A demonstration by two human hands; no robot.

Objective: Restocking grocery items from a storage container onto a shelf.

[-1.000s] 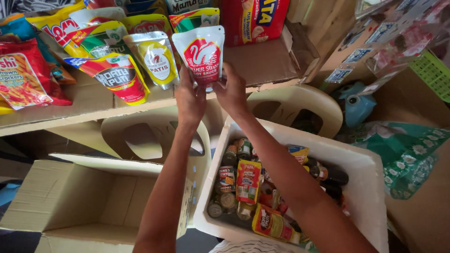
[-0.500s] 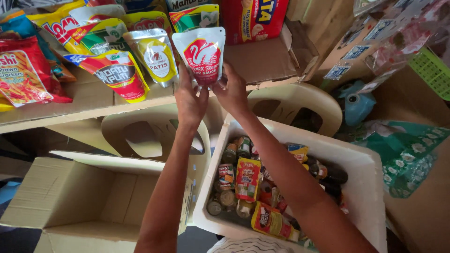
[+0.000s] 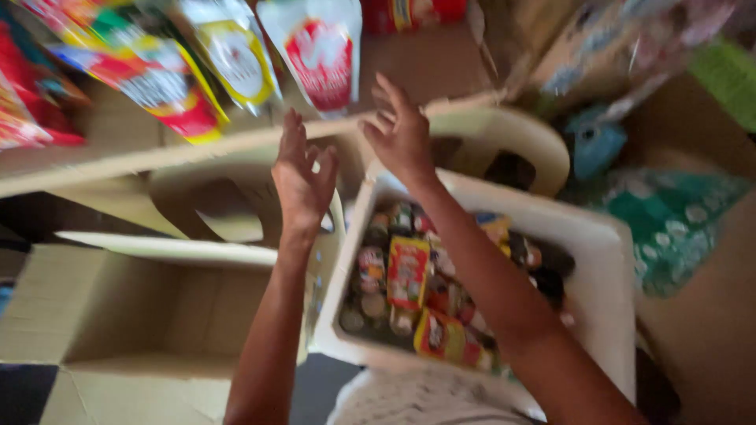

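A white pouch with a red emblem [image 3: 319, 51] stands on the wooden shelf [image 3: 118, 149] among other pouches. My left hand [image 3: 303, 173] is open just below and left of it, fingers spread, holding nothing. To the right of it, my right hand [image 3: 400, 130] is also open, fingers apart, a little below the pouch's bottom edge. Both hands are off the pouch. Under my right forearm a white plastic tub [image 3: 598, 260] holds several cans and small packets [image 3: 409, 271].
Colourful snack pouches [image 3: 150, 75] and a yellow-and-white pouch [image 3: 232, 55] line the shelf at the left. An open cardboard box [image 3: 118, 307] lies at the lower left. Beige plastic chairs [image 3: 504, 145] sit under the shelf. A green patterned bag [image 3: 669, 220] lies at right.
Both hands let go of the white and red pouch and dropped away from it, now open. The view has shifted and blurred.
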